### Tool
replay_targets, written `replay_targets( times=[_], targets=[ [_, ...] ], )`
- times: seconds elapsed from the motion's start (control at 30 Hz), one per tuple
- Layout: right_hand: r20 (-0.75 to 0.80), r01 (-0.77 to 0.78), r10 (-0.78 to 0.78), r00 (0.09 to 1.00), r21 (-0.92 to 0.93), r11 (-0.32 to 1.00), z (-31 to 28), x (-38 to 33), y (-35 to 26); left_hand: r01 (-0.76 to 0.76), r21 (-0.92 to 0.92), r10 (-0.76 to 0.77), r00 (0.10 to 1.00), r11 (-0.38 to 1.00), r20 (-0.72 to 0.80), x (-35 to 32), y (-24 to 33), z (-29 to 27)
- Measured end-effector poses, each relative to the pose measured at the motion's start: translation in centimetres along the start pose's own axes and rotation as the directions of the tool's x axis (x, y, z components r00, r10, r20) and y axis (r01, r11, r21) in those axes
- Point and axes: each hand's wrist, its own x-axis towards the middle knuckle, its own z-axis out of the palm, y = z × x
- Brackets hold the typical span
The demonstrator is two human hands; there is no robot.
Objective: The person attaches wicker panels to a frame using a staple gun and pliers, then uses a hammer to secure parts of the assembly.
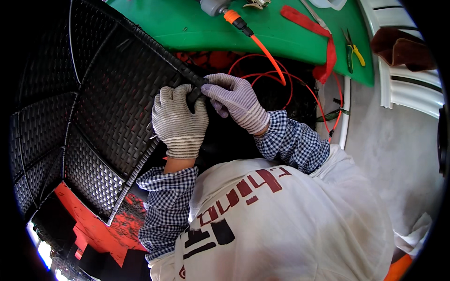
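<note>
A black woven wicker furniture piece [122,75] fills the left side, with a thick wrapped edge rail [161,52] slanting down toward my hands. My left hand [180,122], in a pale striped knit glove, lies against the weave with its fingers curled over the rail near its end. My right hand [238,100], in a pale purple striped glove, pinches the end of the rail between thumb and fingers, close beside the left. Any loose strand between the fingertips is too dark to make out.
Beyond stands a green-topped table [197,28] with a grey air tool [216,6], a red strap [304,21] and yellow-handled pliers [354,54]. An orange hose [269,54] loops down behind my right hand. White slatted panels [412,89] stand at the right.
</note>
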Motion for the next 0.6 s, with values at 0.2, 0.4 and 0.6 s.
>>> replay_targets(
  times=[0.2, 0.4, 0.6],
  targets=[
    [-0.026, 0.013, -0.017, 1.0, -0.131, 0.991, 0.2, -0.3, -0.1, 0.024, 0.004, -0.024, 1.0, 1.0, 0.02, 0.3, 0.4, -0.1],
    [-0.081, 0.209, -0.256, 0.963, -0.37, 0.905, 0.5, 0.0, 1.0, 0.005, 0.038, -0.005, 1.0, 0.999, 0.004, 0.1, 0.2, 0.4],
    [0.056, 0.484, -0.578, 0.814, -0.616, 0.621, 0.1, 0.2, 1.6, 0.002, 0.05, 0.0, 0.999, 0.999, -0.036, 0.2, 0.6, 0.2]
  ],
)
